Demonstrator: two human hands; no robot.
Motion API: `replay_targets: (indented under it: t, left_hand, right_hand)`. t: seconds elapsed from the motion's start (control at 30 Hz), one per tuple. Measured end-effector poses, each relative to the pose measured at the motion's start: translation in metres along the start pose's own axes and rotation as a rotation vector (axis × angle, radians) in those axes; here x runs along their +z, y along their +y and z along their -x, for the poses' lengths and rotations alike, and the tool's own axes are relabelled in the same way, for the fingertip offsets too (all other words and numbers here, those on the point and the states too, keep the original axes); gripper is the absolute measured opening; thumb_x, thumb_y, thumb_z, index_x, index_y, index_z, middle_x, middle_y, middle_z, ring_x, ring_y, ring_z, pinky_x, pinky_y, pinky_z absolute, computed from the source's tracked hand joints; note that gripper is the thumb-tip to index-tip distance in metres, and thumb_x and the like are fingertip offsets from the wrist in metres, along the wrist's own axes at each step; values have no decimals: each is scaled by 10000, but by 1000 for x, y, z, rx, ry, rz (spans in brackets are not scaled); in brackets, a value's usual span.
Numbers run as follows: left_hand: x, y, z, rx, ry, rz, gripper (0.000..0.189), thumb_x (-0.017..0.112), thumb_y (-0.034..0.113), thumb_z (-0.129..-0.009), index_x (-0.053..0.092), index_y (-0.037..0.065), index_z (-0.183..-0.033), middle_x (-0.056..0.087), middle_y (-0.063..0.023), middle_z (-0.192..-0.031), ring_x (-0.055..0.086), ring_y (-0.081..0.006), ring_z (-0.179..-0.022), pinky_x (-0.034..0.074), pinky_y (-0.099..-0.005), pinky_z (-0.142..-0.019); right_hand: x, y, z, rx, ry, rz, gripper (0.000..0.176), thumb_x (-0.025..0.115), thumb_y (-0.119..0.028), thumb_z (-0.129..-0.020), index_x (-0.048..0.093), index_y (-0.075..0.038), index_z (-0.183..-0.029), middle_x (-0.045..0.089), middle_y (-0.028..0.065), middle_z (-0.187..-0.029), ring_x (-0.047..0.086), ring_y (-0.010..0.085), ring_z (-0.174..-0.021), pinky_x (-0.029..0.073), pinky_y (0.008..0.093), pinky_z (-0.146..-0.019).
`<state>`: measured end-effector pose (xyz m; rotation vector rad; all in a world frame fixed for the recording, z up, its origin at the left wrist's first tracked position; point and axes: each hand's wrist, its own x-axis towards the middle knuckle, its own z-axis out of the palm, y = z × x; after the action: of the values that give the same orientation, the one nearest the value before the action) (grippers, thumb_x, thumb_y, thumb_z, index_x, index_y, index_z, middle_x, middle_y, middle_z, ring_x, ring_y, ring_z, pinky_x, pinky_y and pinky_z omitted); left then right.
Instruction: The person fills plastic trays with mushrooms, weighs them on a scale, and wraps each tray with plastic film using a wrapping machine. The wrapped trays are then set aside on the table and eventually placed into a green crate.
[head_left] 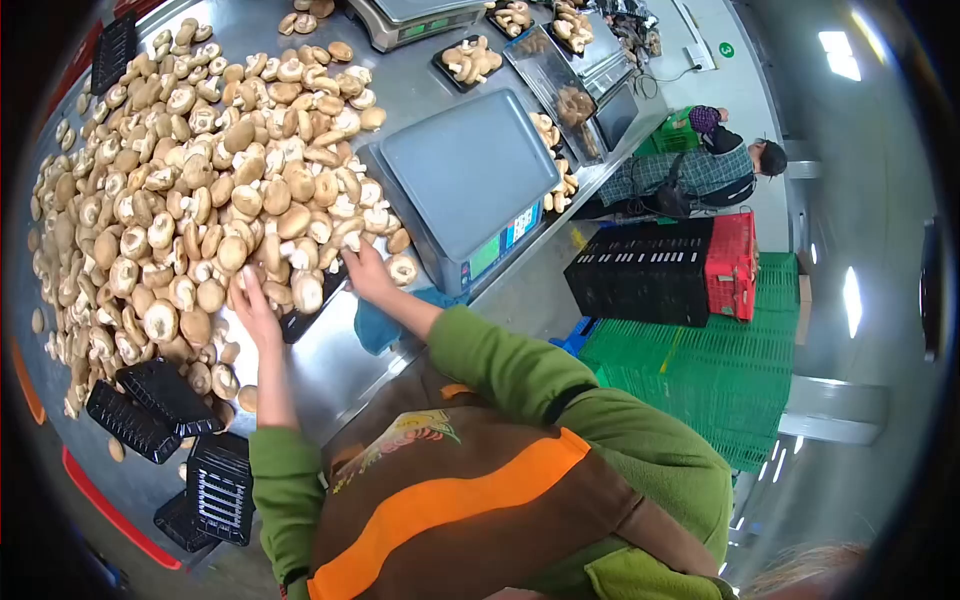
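Note:
A large heap of brown-capped mushrooms point(190, 190) with pale stems covers the steel table. My left hand point(258, 310) is at the heap's near edge, thumb and fingers apart, beside several mushrooms. To its right, my right hand point(370, 272) has its fingertips closed around a mushroom point(352, 241) with a pale stem. Between the hands lies a black tray point(297, 326), mostly hidden under mushrooms. A blue cloth point(378, 322) rests on the table below my right wrist.
Right of the heap stands a weighing scale point(465, 170) with a lit display. Empty black trays point(165, 395) are stacked at lower left. Filled trays point(467, 62) stand farther back. Beyond the table are green crates point(680, 370), a red crate point(732, 265) and another person point(690, 175).

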<state>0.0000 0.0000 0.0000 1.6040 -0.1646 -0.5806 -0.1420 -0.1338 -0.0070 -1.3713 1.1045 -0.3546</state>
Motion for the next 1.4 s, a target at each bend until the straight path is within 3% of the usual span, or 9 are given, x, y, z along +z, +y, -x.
replay_targets:
  t: [0.07,0.23,0.37,0.7,0.83,1.03,1.13,1.27,1.4]
  left_hand:
    - [11,15,-5,-83,15,-9,403,531,333,-953,562,-15,-1153,584,-83,-1068,537,-168,-1031,395,-279,-936]
    - [-4,9,9,177,-100,-13,350,535,270,-959,579,-9,-1165,585,-85,-1138,538,-156,-1011,413,-280,-921]
    - [-12,-2,12,66,-59,-94,358,519,267,-968,563,-17,-1181,596,-88,-1130,543,-147,-1037,435,-274,-906]
    - [-4,79,46,-43,42,442,394,444,310,-992,445,20,-1260,577,-173,-1174,595,-191,-998,504,-323,-830]
    - [36,126,65,179,-79,-32,500,731,181,-825,490,20,-1231,602,-100,-1068,562,-130,-973,487,-269,-797]
    - [111,134,42,227,-115,52,428,740,128,-812,533,1,-1165,621,-65,-925,583,-106,-822,482,-231,-727]
    - [153,138,30,15,-85,310,411,733,141,-822,538,5,-1158,611,-40,-872,554,-81,-662,446,-196,-575]
    - [192,126,21,-98,-52,424,423,730,162,-821,550,-2,-1167,614,-56,-928,572,-108,-723,461,-219,-600]
    - [180,88,14,-235,-74,530,430,689,174,-842,550,-43,-1187,620,-93,-1043,592,-161,-901,492,-262,-735]
  right_hand:
    - [4,8,-11,7,18,46,261,451,-159,-958,514,-23,-1172,606,104,-788,569,146,-495,467,266,-396]
    - [-8,-11,12,-137,-35,-126,275,470,-201,-973,516,-37,-1188,582,57,-747,546,107,-497,452,250,-391]
    - [-4,2,26,-3,-4,-99,290,465,-223,-979,514,-64,-1215,599,45,-754,521,87,-443,435,219,-377]
    - [-55,-61,59,-62,-23,-333,244,490,-224,-969,564,-63,-1137,584,2,-662,488,54,-392,384,194,-334]
    - [-89,-99,61,-79,35,-416,251,502,-231,-964,553,-64,-1144,585,-12,-682,515,51,-426,420,189,-362]
    - [-157,-111,18,-153,87,-436,243,495,-249,-967,549,-77,-1131,603,9,-698,538,70,-433,433,202,-348]
    - [-198,-117,-11,-191,125,-334,270,499,-267,-967,553,-67,-1141,614,15,-699,530,56,-438,406,187,-359]
    - [-245,-97,-62,-156,121,-372,278,496,-268,-969,554,-60,-1143,617,13,-722,543,43,-482,411,191,-384]
    - [-276,-76,-88,-304,229,184,267,511,-252,-945,567,-58,-1120,642,83,-821,629,214,-691,502,309,-605]
